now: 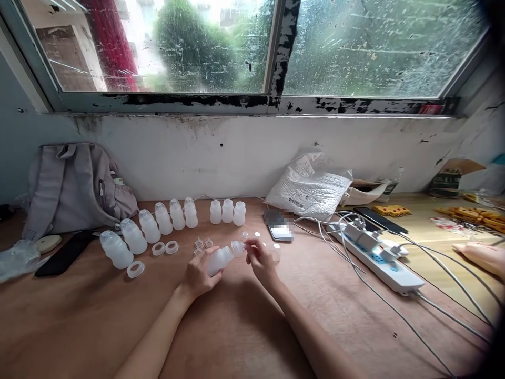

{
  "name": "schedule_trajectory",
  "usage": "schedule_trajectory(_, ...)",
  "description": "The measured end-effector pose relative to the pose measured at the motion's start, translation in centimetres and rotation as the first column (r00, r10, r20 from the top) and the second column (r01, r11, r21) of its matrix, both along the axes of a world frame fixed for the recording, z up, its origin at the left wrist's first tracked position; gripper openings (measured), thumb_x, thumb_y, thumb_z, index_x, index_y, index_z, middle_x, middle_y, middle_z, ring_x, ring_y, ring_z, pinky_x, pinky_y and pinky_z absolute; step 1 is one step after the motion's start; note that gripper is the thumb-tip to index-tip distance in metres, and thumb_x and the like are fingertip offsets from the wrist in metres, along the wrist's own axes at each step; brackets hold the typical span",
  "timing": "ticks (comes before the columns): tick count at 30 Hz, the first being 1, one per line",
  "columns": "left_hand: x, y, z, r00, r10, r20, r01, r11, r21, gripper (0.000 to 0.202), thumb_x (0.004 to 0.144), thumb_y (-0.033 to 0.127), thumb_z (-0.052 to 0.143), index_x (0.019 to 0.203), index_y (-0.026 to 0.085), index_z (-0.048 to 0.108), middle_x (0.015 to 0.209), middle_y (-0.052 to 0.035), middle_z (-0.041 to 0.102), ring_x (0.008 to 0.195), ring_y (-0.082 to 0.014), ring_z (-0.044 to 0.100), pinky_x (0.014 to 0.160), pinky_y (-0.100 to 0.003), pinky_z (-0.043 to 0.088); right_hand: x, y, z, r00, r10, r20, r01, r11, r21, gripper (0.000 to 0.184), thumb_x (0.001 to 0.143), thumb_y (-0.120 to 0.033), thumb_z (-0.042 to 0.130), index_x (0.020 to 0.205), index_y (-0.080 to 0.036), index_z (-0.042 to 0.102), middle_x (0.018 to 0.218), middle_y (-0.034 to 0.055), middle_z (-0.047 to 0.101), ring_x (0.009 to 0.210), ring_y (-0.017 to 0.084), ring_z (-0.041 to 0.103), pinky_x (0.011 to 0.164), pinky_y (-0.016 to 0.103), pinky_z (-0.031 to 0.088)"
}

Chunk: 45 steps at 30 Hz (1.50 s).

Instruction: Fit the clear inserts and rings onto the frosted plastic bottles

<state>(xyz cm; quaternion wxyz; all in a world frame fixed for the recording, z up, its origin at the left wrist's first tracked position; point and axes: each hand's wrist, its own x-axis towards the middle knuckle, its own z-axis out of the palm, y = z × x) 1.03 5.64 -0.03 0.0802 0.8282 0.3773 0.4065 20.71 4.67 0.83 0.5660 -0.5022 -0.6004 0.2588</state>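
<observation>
My left hand (199,273) is wrapped round a frosted baby bottle (219,260), tilted with its neck up to the right. At the bottle's mouth, the fingers of my right hand (260,258) are pinched together; what they hold is too small to make out. Clear bottle nipples (208,242) lie just behind my left hand. Small pale discs (257,234) and a clear ring (276,256) are beside my right hand. White collar rings (135,269) lie farther left, in front of a curved row of capped bottles (150,226). Three uncapped bottles (227,211) stand at the back.
A grey backpack (74,184) and a black phone (65,253) are on the left. Behind my right hand lie a phone-like device (281,229) and a silvery bag (310,184). A power strip (379,258) with trailing cables occupies the right. Another person's hand (481,256) rests at the far right.
</observation>
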Motion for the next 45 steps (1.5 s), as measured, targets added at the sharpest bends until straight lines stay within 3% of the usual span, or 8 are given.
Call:
schedule_trajectory(17, -0.1, 0.0, -0.3, 0.994, -0.105, -0.034, 0.108, 0.991, 0.08, 0.051, 0.069, 0.021, 0.055, 0.117, 0.022, 0.039, 0.11, -0.0054, 0.056, 0.1, -0.0204, 0.054, 0.085, -0.033, 0.045, -0.3, -0.3, 0.3, 0.996, 0.087, 0.024, -0.086, 0.994, -0.063, 0.02, 0.079, -0.04, 0.046, 0.075, -0.021, 0.051, 0.059, -0.0011, 0.05, 0.044, 0.011, 0.042, 0.043, 0.023, 0.033)
schedule_trajectory(27, -0.3, -0.3, 0.4, 0.974, -0.219, -0.067, 0.221, 0.974, 0.037, 0.048, 0.069, 0.024, 0.054, 0.115, 0.021, 0.041, 0.109, -0.008, 0.056, 0.1, -0.0212, 0.054, 0.085, -0.034, 0.044, -0.1, -0.4, 0.5, 0.99, 0.041, 0.134, -0.038, 0.999, -0.027, 0.046, 0.079, -0.045, 0.045, 0.044, -0.018, 0.029, 0.045, -0.005, 0.022, 0.044, 0.008, 0.021, 0.044, 0.023, 0.017)
schedule_trajectory(32, -0.3, -0.2, 0.3, 0.974, -0.213, -0.073, 0.216, 0.976, 0.035, 0.048, 0.069, 0.024, 0.053, 0.116, 0.021, 0.041, 0.108, -0.0079, 0.057, 0.099, -0.0209, 0.054, 0.085, -0.034, 0.044, 0.3, -0.3, 0.9, 0.987, 0.134, 0.089, -0.128, 0.99, -0.062, 0.028, 0.077, -0.042, 0.049, 0.061, -0.02, 0.045, 0.054, -0.0036, 0.039, 0.049, 0.01, 0.034, 0.046, 0.022, 0.026)
schedule_trajectory(35, -0.4, -0.1, 0.3, 0.972, -0.22, -0.085, 0.222, 0.975, 0.022, 0.047, 0.068, 0.023, 0.053, 0.115, 0.021, 0.043, 0.108, -0.0081, 0.057, 0.1, -0.0216, 0.054, 0.085, -0.035, 0.043, 0.4, 0.0, 0.6, 0.988, 0.125, 0.087, -0.12, 0.991, -0.065, 0.029, 0.074, -0.043, 0.052, 0.058, -0.02, 0.045, 0.052, -0.0038, 0.039, 0.048, 0.01, 0.034, 0.046, 0.023, 0.027)
schedule_trajectory(38, -0.3, -0.3, 0.4, 0.967, -0.247, -0.055, 0.246, 0.969, -0.029, 0.047, 0.067, 0.023, 0.054, 0.113, 0.021, 0.045, 0.109, -0.0075, 0.057, 0.1, -0.0218, 0.053, 0.086, -0.036, 0.043, 0.5, 0.2, 0.5, 0.996, 0.075, 0.056, -0.07, 0.993, -0.092, 0.035, 0.076, -0.044, 0.05, 0.052, -0.019, 0.044, 0.047, -0.0044, 0.038, 0.045, 0.01, 0.034, 0.045, 0.023, 0.028)
schedule_trajectory(41, 0.0, -0.5, 0.7, 0.97, -0.225, 0.093, 0.239, 0.953, -0.184, 0.046, 0.067, 0.025, 0.057, 0.111, 0.021, 0.046, 0.106, -0.0071, 0.058, 0.095, -0.0213, 0.055, 0.082, -0.034, 0.045, 0.5, -0.1, 1.1, 0.973, 0.179, -0.146, -0.204, 0.962, -0.181, 0.024, 0.075, -0.044, 0.053, 0.074, -0.02, 0.055, 0.062, -0.001, 0.054, 0.054, 0.012, 0.048, 0.048, 0.023, 0.036)
schedule_trajectory(43, 0.3, -0.7, 0.9, 0.952, -0.214, 0.219, 0.283, 0.889, -0.36, 0.043, 0.069, 0.029, 0.057, 0.11, 0.019, 0.047, 0.1, -0.0067, 0.06, 0.088, -0.0203, 0.058, 0.075, -0.031, 0.047, 0.4, -0.5, 1.8, 0.899, 0.324, -0.296, -0.391, 0.898, -0.204, 0.033, 0.071, -0.04, 0.059, 0.099, -0.023, 0.055, 0.087, 0.0042, 0.06, 0.076, 0.017, 0.056, 0.06, 0.027, 0.043)
schedule_trajectory(45, 0.6, -0.9, 1.1, 0.925, -0.211, 0.315, 0.35, 0.796, -0.493, 0.039, 0.073, 0.033, 0.054, 0.108, 0.017, 0.047, 0.092, -0.0058, 0.062, 0.082, -0.0193, 0.059, 0.068, -0.029, 0.048, 0.1, -0.9, 2.3, 0.831, 0.41, -0.376, -0.502, 0.843, -0.191, 0.042, 0.068, -0.037, 0.063, 0.107, -0.024, 0.054, 0.104, 0.0072, 0.058, 0.094, 0.02, 0.053, 0.073, 0.031, 0.043)
